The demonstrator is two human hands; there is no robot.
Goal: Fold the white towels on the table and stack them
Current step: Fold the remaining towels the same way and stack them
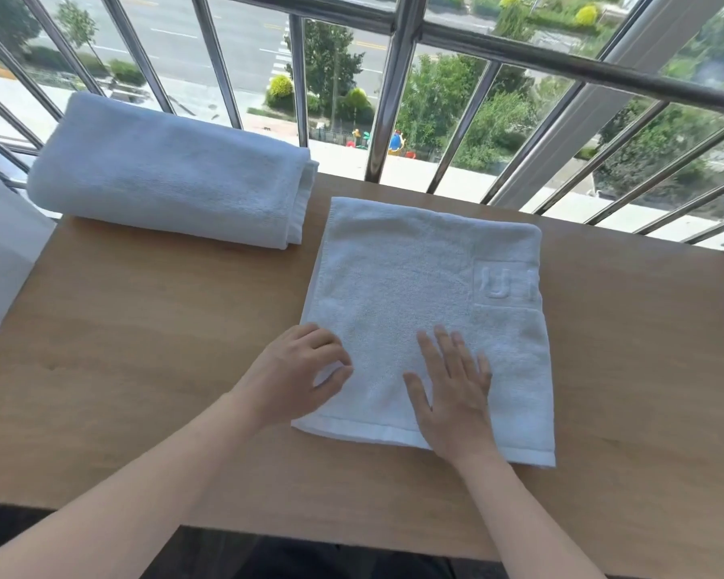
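Wooden counter, set against a window with slanted metal bars; street and trees far below.

Item 1: folded towel, thick, several layers, at the far left corner of the counter. Its far side lies against the bars and its left end sits at the counter's edge. Judged finished; the start of the stack.

Item 2: flat towel, white, roughly square, at the middle of the counter, just beside item 1 but apart from it. Raised mark near its right edge. Judged partly folded, with at least one more fold due.

Item 3: left hand, fingers curled, thumb and fingertips pinching the near left edge of the flat towel.

Item 4: right hand, fingers straight and spread, palm pressed flat on the near middle of the same towel.

Item 5: white cloth at the left border of the view; what it is cannot be told.

Risks, as judged:
- The left hand holds only a small pinch of edge. If it takes the top layer alone, the layers part and the fold comes out uneven.
- If the right hand lifts too soon, the whole towel slides on the smooth wood instead of folding over.
- The near hem lies askew to the counter's edge; a fold made without squaring it leaves corners that do not meet.
- A careless placing on the folded towel could push it off the left end of the counter.
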